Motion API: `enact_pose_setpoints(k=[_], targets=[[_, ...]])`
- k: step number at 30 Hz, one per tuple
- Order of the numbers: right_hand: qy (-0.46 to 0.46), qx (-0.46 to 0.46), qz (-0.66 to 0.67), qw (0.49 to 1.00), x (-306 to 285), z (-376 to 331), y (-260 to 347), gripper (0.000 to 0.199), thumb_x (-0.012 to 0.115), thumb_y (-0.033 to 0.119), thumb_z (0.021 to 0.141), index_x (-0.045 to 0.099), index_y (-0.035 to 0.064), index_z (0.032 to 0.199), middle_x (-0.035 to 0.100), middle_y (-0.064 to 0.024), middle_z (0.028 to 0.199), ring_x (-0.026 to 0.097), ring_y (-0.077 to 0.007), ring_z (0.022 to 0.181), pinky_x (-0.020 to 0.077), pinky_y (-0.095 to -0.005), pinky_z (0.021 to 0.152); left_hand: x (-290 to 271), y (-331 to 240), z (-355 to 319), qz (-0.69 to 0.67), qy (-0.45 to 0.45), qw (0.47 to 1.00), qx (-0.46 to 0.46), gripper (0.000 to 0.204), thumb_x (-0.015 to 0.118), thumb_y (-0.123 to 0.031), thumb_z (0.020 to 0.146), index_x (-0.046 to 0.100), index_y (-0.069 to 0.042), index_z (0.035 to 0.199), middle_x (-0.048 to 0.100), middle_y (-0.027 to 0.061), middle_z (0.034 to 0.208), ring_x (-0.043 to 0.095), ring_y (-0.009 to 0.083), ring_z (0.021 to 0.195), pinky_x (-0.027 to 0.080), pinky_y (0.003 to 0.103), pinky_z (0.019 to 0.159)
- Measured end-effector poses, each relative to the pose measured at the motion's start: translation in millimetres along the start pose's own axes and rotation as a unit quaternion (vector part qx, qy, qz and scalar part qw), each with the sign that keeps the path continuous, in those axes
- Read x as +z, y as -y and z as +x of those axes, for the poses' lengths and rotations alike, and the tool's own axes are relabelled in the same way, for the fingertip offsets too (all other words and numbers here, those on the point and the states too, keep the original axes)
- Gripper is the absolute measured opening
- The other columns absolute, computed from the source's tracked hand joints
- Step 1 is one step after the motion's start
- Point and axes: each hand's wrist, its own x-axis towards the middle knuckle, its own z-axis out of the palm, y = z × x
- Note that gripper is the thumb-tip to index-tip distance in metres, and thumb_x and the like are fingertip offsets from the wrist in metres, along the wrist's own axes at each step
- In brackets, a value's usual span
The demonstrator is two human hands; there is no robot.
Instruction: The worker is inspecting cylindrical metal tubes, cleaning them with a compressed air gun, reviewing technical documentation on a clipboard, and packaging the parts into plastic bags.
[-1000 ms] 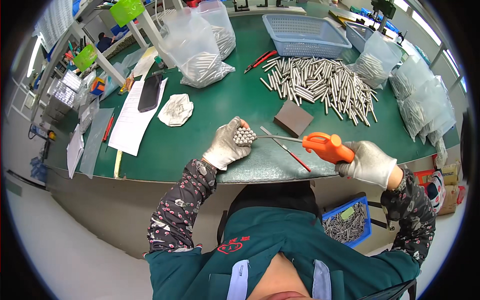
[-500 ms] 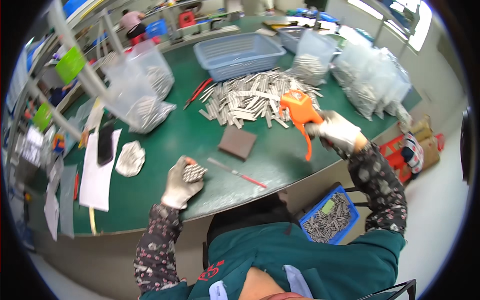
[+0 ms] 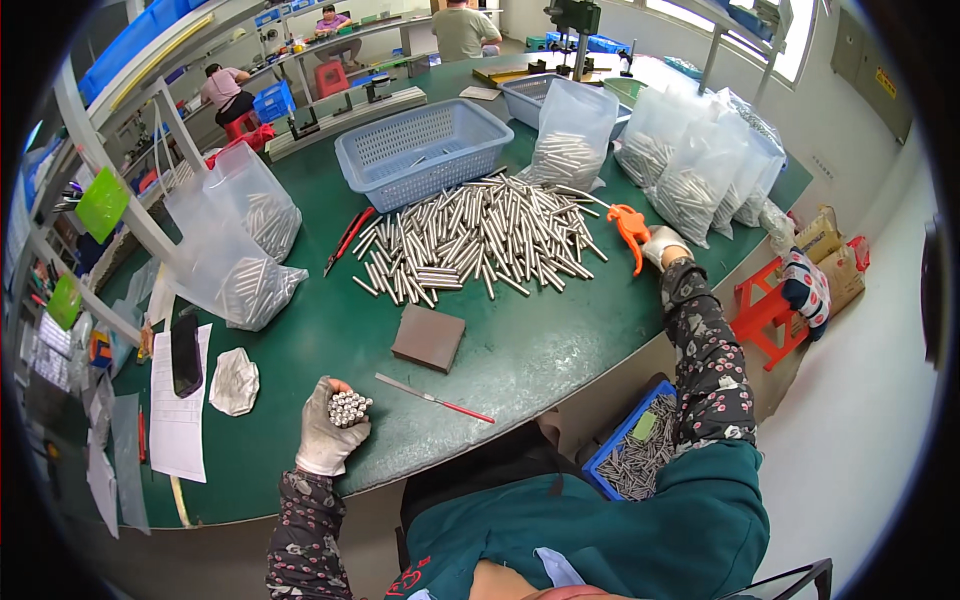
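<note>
My left hand (image 3: 328,430), in a pale glove, is closed around a bundle of short metal rods (image 3: 349,409) above the near left of the green table. The rods' round ends face up. Over at the right table edge, my gloved right hand (image 3: 664,246) grips an orange air blow gun (image 3: 629,229). Its thin nozzle points left toward a large pile of loose metal rods (image 3: 480,235). Between my hands lie a brown block (image 3: 428,338) and a thin file-like tool with a red handle (image 3: 436,398). Red-handled pliers (image 3: 350,240) lie left of the pile.
A blue plastic basket (image 3: 425,180) stands behind the pile. Bags of rods stand left (image 3: 255,290) and right (image 3: 690,185). A crumpled white cloth (image 3: 234,382), phone (image 3: 186,356) and paper (image 3: 178,430) lie at left. A blue bin of rods (image 3: 640,465) sits below the edge.
My right hand has moved the orange air blow gun away to the right, toward the table edge. My left hand still holds the rod bundle. The whole view has shifted.
</note>
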Motion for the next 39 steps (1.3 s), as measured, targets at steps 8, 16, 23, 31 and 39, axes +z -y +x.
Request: enact_pose_setpoints(k=[8, 16, 23, 31, 39], targets=[[-0.015, -0.068, -0.028, 0.997, -21, -37, 13, 0.065, 0.069, 0.034, 0.062, 0.053, 0.0112, 0.121, 0.058, -0.0147, 0.114, 0.056, -0.0280, 0.104, 0.0431, -0.0332, 0.088, 3, -2, -1, -0.071, 0.001, 0.996, -0.048, 0.036, 0.065, 0.006, 0.057, 0.046, -0.003, 0.087, 0.050, 0.0003, 0.077, 0.051, 0.0072, 0.069, 0.045, 0.021, 0.063], [-0.035, -0.110, -0.015, 0.993, -22, -58, 7, 0.061, 0.066, 0.034, 0.062, 0.055, 0.0071, 0.116, 0.059, -0.0197, 0.108, 0.057, -0.0307, 0.099, 0.0442, -0.0349, 0.085, 2, -1, 1, -0.036, 0.010, 0.999, -0.035, 0.034, 0.065, 0.003, 0.058, 0.048, -0.003, 0.087, 0.052, 0.0014, 0.075, 0.052, 0.0082, 0.068, 0.045, 0.022, 0.063], [-0.267, -0.308, 0.071, 0.910, -32, -118, 41, 0.036, 0.062, 0.021, 0.073, 0.058, 0.0075, 0.105, 0.061, -0.0141, 0.099, 0.056, -0.0314, 0.095, 0.0447, -0.0383, 0.082, -1, -7, -1, -0.014, 0.004, 1.000, -0.019, 0.035, 0.065, 0.003, 0.058, 0.048, -0.002, 0.088, 0.054, 0.0018, 0.075, 0.053, 0.0081, 0.068, 0.045, 0.022, 0.063], [-0.196, -0.628, 0.052, 0.751, -114, -369, 83, 0.029, 0.054, 0.031, 0.080, 0.056, 0.0039, 0.090, 0.056, -0.0122, 0.083, 0.052, -0.0275, 0.067, 0.0421, -0.0397, 0.064, -6, -5, -2, 0.001, 0.024, 0.998, -0.052, 0.038, 0.066, 0.006, 0.060, 0.047, -0.003, 0.092, 0.053, 0.0003, 0.081, 0.053, 0.0061, 0.071, 0.046, 0.020, 0.065], [-0.213, -0.722, 0.081, 0.653, -108, -367, 82, 0.029, 0.058, 0.026, 0.078, 0.057, 0.0026, 0.094, 0.059, -0.0137, 0.085, 0.057, -0.0246, 0.068, 0.0459, -0.0335, 0.060, -5, -11, -4, -0.046, 0.017, 0.998, -0.046, 0.037, 0.066, 0.005, 0.061, 0.047, -0.003, 0.092, 0.053, 0.0001, 0.080, 0.053, 0.0061, 0.071, 0.046, 0.020, 0.064]])
